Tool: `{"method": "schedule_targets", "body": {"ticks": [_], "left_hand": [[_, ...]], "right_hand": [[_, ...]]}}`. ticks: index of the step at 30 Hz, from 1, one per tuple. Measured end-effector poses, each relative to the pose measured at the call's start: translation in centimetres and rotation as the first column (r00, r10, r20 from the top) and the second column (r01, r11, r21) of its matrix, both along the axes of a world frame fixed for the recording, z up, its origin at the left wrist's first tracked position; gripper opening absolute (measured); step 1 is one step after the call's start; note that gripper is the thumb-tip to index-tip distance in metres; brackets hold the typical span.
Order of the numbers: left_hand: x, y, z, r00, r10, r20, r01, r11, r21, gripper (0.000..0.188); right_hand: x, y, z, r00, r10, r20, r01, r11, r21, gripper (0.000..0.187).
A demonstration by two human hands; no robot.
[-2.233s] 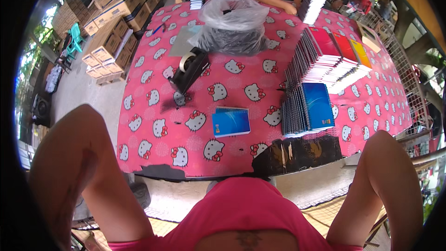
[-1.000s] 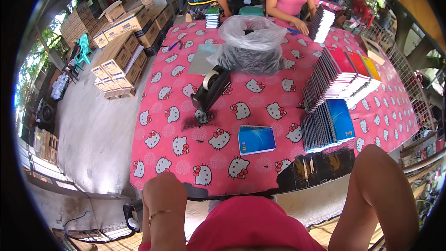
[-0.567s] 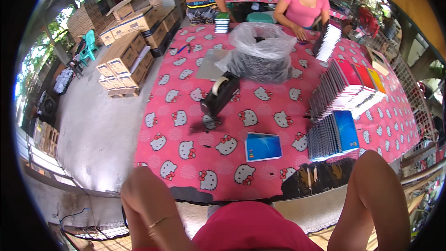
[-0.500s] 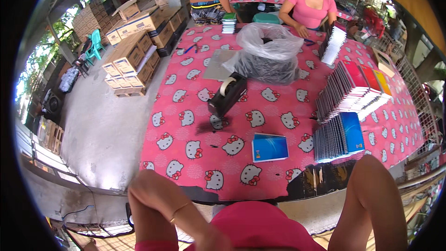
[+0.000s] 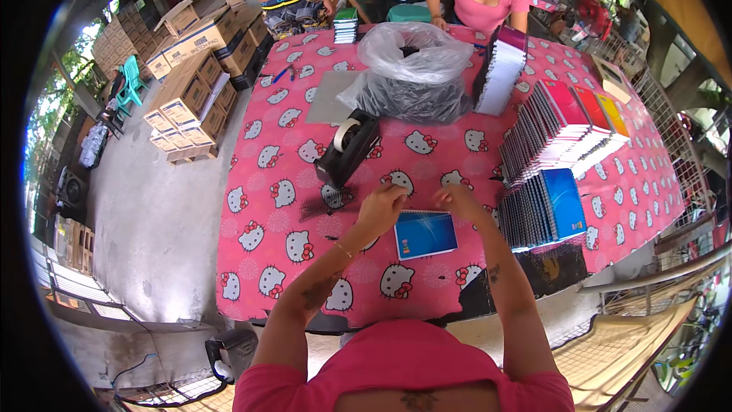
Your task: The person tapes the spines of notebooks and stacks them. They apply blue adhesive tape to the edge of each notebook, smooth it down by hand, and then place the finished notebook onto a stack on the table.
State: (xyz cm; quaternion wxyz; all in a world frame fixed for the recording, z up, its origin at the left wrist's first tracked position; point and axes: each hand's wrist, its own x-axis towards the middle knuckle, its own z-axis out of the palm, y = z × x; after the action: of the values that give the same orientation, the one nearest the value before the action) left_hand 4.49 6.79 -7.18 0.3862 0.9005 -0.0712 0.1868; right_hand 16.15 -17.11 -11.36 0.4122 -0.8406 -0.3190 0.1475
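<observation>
Blue spiral notebook [image 5: 425, 235]: lying flat on the pink cartoon-cat tablecloth [image 5: 282, 175], in front of the wearer's body, with what look like wire loops along the far edge.
Left hand [image 5: 381, 207]: held just beside the notebook's far left corner, fingers curled inward, tips hidden; impossible to tell whether pinching anything.
Right hand [image 5: 460, 200]: poised by the far right corner, fingers bent toward the left hand, blurred; grip likewise impossible to make out.
Step in hand: by the look of it, handling about to begin at the notebook's far edge, with no lift or turn yet visible.
Call of the next move: probably a light fingertip hold along the wire loops, both sides even, without skewing the cover.
Right side: blue-covered spiral notebooks [image 5: 563, 202] grouped closely, with red-covered notebooks [image 5: 563, 103] and yellow-covered notebooks [image 5: 614, 113] behind.
Left of centre: black tape dispenser [image 5: 352, 154], beyond the left hand and apart from it.
Far side: clear plastic bag [image 5: 415, 69] with dark contents, just beside a grey flat sheet [image 5: 324, 99]; beyond, a seated co-worker in pink [image 5: 484, 0].
</observation>
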Motion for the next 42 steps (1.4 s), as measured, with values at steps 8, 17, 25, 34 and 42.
{"method": "schedule_targets", "body": {"ticks": [8, 17, 25, 34, 42], "left_hand": [[-5.2, 8.4, -0.7, 0.961, 0.267, 0.069, -0.276, 0.936, 0.221, 0.024], [-6.5, 6.8, 1.0, 0.951, 0.309, -0.026, -0.303, 0.909, -0.286, 0.038], [-1.4, 4.7, 4.7, 0.988, -0.011, -0.156, -0.142, 0.350, -0.926, 0.033], [-3.0, 2.7, 7.0, 0.994, -0.090, -0.065, -0.041, 0.245, -0.969, 0.027], [-4.4, 3.1, 8.8, 1.000, 0.007, 0.031, 0.026, 0.376, -0.926, 0.024]], "right_hand": [[0.3, 4.3, 1.4, 0.954, 0.269, 0.133, -0.194, 0.891, -0.411, 0.013], [7.0, 12.0, 12.2, 0.970, 0.143, 0.198, -0.177, 0.970, 0.164, 0.009], [2.9, 11.0, 12.5, 0.858, 0.280, -0.431, -0.144, 0.936, 0.322, 0.008], [-1.5, 8.1, 14.8, 0.781, 0.296, -0.551, 0.050, 0.849, 0.527, 0.016], [-2.6, 7.7, 14.4, 0.788, 0.364, -0.497, -0.014, 0.818, 0.575, 0.021]]}}
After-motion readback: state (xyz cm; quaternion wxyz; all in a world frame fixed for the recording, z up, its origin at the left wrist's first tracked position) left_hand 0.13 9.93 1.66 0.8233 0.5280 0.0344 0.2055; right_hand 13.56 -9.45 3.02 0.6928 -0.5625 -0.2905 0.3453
